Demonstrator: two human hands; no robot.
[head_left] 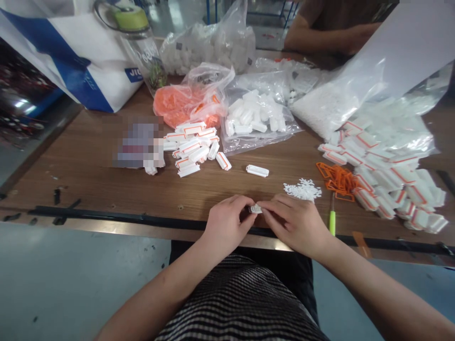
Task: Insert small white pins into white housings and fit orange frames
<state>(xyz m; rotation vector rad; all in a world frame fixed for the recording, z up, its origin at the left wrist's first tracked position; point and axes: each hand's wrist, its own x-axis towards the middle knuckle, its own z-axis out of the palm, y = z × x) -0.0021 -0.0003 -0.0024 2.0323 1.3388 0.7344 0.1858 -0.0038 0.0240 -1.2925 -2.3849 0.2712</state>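
Observation:
Just above the table's front edge, a small white plastic piece (pixel 255 209) with a ridged or slotted top spans the gap between my two hands. My left hand (pixel 227 221) pinches its left end between thumb and index finger. The thumb and fingertips of my right hand (pixel 296 221) are closed at its right end; whether they also hold a tiny part is hidden. Behind the hands lies a single white plastic casing (pixel 258 170). A pile of tiny white pieces (pixel 303 189) sits just beyond my right hand.
White casings with orange trim (pixel 194 147) lie behind left; more (pixel 387 177) are heaped right. Orange frames (pixel 337 180) lie beside a green-handled screwdriver (pixel 332 222). Bags of white parts (pixel 256 113) and orange parts (pixel 177 104), plus a bottle (pixel 145 52), stand behind. Another person's arm (pixel 320 40) shows opposite.

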